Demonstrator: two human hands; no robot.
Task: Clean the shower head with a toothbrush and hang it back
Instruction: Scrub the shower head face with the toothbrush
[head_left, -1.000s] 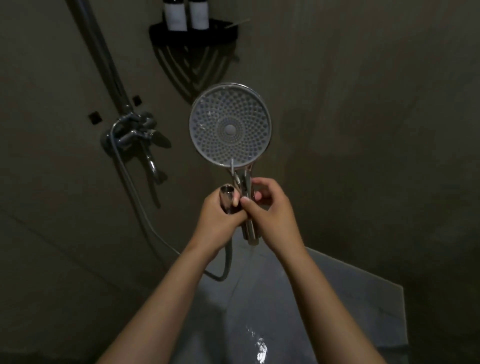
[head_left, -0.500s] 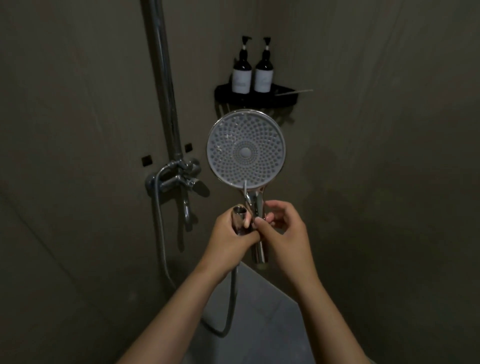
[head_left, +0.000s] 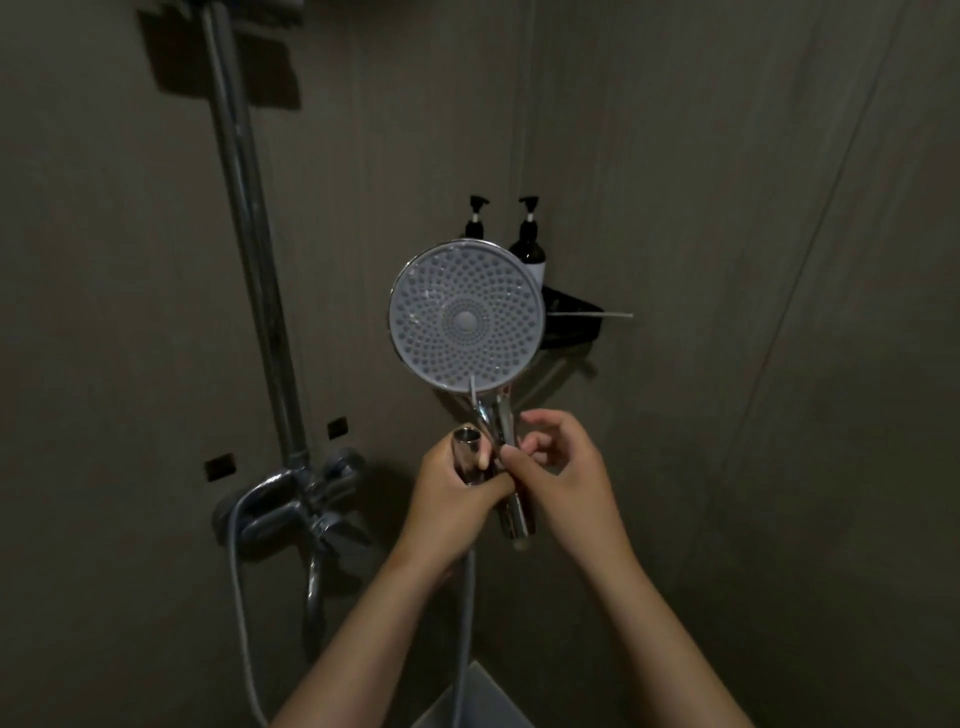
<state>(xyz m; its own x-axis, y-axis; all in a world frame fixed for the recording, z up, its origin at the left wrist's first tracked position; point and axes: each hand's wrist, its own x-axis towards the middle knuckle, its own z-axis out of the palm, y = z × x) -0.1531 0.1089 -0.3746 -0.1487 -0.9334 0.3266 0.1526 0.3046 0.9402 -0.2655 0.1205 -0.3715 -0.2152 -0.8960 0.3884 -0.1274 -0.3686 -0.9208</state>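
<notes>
Pinching the shower head (head_left: 466, 317) by its handle (head_left: 514, 509) with the right hand (head_left: 566, 478), round face sitting just above both hands and turned to the camera. Gripping the metal hose end (head_left: 466, 441) in the left hand (head_left: 452, 499), right up against the other hand. Got the hose (head_left: 467, 597) dangling below the left hand.

a bathroom shower stall: wall mixer tap (head_left: 296, 512), riser pipe (head_left: 249, 249), corner shelf (head_left: 571, 322) with pump bottles (head_left: 530, 249).

one shower head (head_left: 466, 317), two bottles (head_left: 529, 253) (head_left: 475, 224), two hands (head_left: 447, 491) (head_left: 567, 467)
</notes>
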